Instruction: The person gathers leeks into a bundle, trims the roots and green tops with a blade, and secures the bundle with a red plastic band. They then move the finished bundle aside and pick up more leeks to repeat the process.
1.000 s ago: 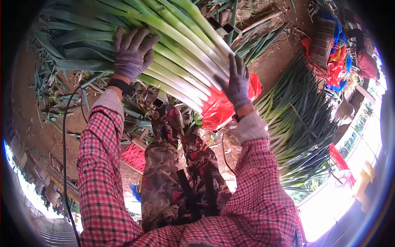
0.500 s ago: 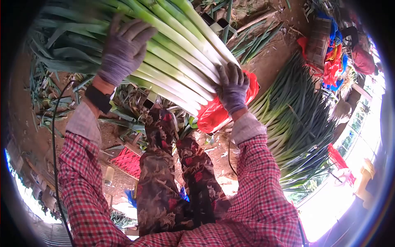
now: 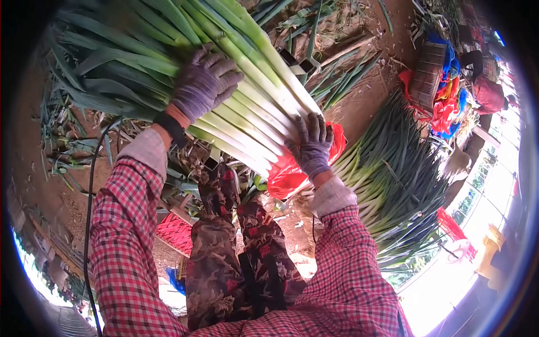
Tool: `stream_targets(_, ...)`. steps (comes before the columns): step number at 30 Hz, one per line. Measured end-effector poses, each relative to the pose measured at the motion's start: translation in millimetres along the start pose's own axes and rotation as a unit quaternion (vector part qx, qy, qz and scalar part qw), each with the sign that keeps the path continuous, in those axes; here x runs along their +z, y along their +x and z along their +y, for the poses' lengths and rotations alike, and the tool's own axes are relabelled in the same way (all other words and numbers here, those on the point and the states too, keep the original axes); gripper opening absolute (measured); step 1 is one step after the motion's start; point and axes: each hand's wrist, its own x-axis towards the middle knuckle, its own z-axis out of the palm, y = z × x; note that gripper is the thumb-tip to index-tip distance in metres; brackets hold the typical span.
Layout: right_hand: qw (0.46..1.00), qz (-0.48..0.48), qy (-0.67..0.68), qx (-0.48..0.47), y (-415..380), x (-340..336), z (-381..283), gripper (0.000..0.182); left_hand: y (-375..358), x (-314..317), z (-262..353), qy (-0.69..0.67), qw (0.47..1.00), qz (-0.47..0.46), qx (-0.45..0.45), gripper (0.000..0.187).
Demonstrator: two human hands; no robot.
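Note:
A wide layer of leeks point(image 3: 255, 106) lies in front of me, dark leaves to the upper left and white ends to the lower right. My left hand point(image 3: 203, 85), in a grey-purple glove, rests on the pale green stalks with its fingers stretched out. On the white ends lies my right hand point(image 3: 312, 147), gloved too, its fingers spread and pointing away from me. Red plastic point(image 3: 285, 178) shows under and beside the white ends, partly hidden by the leeks and that hand. What supports the leeks is mostly covered.
To the right lies a big heap of thinner leeks point(image 3: 401, 163) on the ground. Beyond it are a crate-like slatted object point(image 3: 429, 73) and blue and red bags point(image 3: 449, 106). A red woven seat point(image 3: 175, 233) is left of my legs. A dark cable point(image 3: 90, 219) hangs at left.
My left hand has slid right and slightly down across the stalks, toward the white ends. My right hand stays on the white ends, a little lower in view, with its fingers more spread.

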Motion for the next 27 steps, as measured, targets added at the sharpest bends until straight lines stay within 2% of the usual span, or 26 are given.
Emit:
stream_targets(1,1.0,-0.002,0.0,0.009,1.6,-7.2,-4.2,0.071,1.0,3.4,0.0,0.001,1.0,-0.008,-0.004,0.029)
stream_targets(4,0.984,-0.02,0.128,0.12,24.2,-21.4,-9.4,0.061,3.9,0.2,-0.4,0.014,0.999,-0.038,-0.002,0.029)
stream_targets(5,0.975,0.085,0.165,0.126,38.2,-22.8,-12.4,0.054,4.5,0.0,-0.4,0.015,0.999,-0.045,-0.004,0.029)
stream_targets(6,0.97,0.115,0.167,0.137,57.3,-30.9,-20.6,0.056,5.1,0.3,-0.4,0.017,0.999,-0.052,-0.005,0.03)
stream_targets(8,0.947,0.144,0.204,0.2,94.8,4.5,-32.4,0.059,7.0,-1.6,0.7,0.03,0.998,-0.054,-0.011,0.027)
stream_targets(9,0.958,0.175,0.052,0.22,103.6,14.6,-54.0,0.061,7.6,-1.1,1.6,0.029,0.998,-0.052,-0.016,0.027)
stream_targets(10,0.943,0.203,0.051,0.259,102.6,20.9,-69.7,0.061,7.8,1.0,2.5,0.027,0.998,-0.05,-0.021,0.027)
stream_targets(11,0.944,0.182,0.071,0.265,101.8,19.5,-70.9,0.06,7.2,1.5,2.6,0.024,0.999,-0.042,-0.025,0.025)
stream_targets(13,0.947,0.168,0.1,0.256,98.9,14.5,-71.4,0.057,16.8,-22.1,11.0,-0.067,0.986,-0.112,-0.107,0.025)
stream_targets(14,0.949,0.16,0.103,0.252,97.9,11.3,-72.4,0.056,14.2,-17.8,8.5,-0.059,0.987,-0.107,-0.104,0.026)
stream_targets(17,0.945,0.167,0.097,0.265,99.6,8.9,-78.6,0.052,-1.0,13.0,2.6,0.038,0.999,-0.023,-0.026,0.029)
stream_targets(18,0.945,0.161,0.099,0.267,99.8,10.1,-77.4,0.051,-0.1,12.3,1.2,0.007,1.0,-0.014,-0.018,0.028)
stream_targets(20,0.944,0.211,0.085,0.239,100.4,17.8,-76.7,0.05,9.3,1.5,1.6,0.007,0.999,-0.049,-0.013,0.027)
stream_targets(23,0.946,0.196,0.074,0.248,104.9,15.2,-76.8,0.05,10.2,0.2,1.5,-0.015,0.997,-0.079,-0.018,0.027)
stream_targets(24,0.948,0.189,0.074,0.245,102.2,10.5,-76.9,0.049,13.5,-0.1,-1.6,-0.018,0.997,-0.079,-0.015,0.027)
stream_targets(25,0.947,0.193,0.078,0.244,101.5,10.2,-77.3,0.049,13.1,-2.7,-0.2,0.022,0.999,-0.024,-0.009,0.026)
stream_targets(26,0.946,0.198,0.085,0.242,104.2,13.3,-75.3,0.049,15.2,-5.8,0.5,0.012,0.998,-0.06,-0.016,0.026)
stream_targets(27,0.946,0.19,0.097,0.243,102.7,15.5,-72.8,0.05,13.9,-7.6,1.8,-0.055,0.996,-0.068,-0.036,0.026)
